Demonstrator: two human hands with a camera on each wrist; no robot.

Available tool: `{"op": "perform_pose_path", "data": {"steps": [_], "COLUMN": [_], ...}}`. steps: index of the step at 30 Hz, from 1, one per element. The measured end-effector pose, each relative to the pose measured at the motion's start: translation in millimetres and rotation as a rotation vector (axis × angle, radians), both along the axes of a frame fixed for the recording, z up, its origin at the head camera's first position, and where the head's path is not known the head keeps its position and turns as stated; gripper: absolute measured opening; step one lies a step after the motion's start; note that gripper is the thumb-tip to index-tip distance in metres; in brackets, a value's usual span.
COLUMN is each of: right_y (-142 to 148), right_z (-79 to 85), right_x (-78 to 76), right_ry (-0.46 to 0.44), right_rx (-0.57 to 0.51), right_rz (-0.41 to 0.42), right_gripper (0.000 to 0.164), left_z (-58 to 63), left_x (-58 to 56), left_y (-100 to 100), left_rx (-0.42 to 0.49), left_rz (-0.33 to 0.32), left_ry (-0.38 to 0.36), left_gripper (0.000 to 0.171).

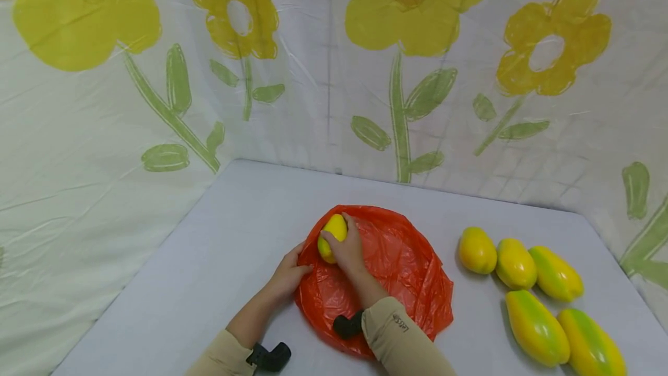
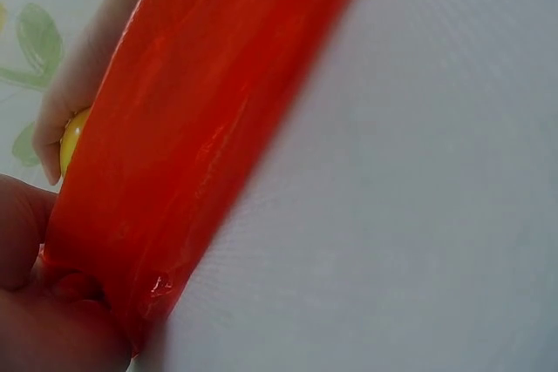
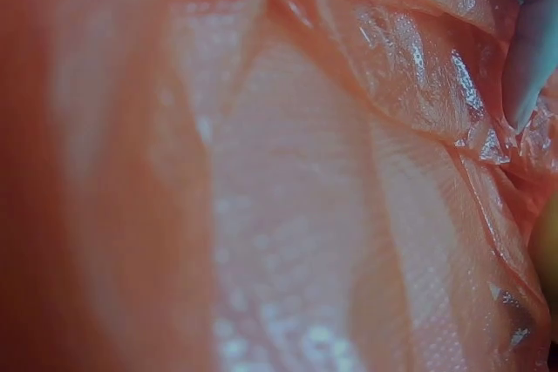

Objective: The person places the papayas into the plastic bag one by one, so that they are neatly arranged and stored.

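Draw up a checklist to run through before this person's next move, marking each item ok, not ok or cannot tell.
1. Right hand has a grip on one yellow fruit: ok.
2. Left hand holds the edge of the red bag: ok.
3. Bag's mouth spread open, with the gripped fruit inside its rim: ok.
4. Gripped fruit resting on the bag's bottom: cannot tell.
5. Right hand free for another fruit: not ok, it is occupied.
6. Five other fruits on the table, apart from the bag: ok.
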State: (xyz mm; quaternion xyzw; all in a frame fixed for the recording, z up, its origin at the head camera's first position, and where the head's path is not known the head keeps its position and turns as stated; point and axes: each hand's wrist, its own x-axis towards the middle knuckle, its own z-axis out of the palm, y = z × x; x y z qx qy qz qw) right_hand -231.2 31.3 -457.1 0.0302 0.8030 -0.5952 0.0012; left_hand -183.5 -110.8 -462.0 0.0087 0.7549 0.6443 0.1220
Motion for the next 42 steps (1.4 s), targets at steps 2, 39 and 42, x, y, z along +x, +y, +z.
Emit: {"op": "perform_pose_path", "data": {"steps": [2, 39, 42], "right_y": [-0.5, 4.0, 3.0], "right_z": [0.2, 6.8, 6.8], "right_x": [-0.5, 0.9, 0.9], "right_ry": [-0.002, 0.007, -0.007], "right_rx": [0.01, 0.019, 0.011], "right_rz": [-0.005, -0.002, 0.009], "right_gripper": [0.073, 0.068, 0.068], "left_z": [0.8, -1.0, -1.1], "left_x": [0.7, 0.5, 0.7], "left_y": [0.5, -1.3, -1.0], "left_rx": [-0.002, -0.003, -0.004], "left_rz": [0.006, -0.007, 0.0], "left_ry": [0.0, -0.01, -0.007], "left_gripper": [0.057, 0.058, 0.057]}}
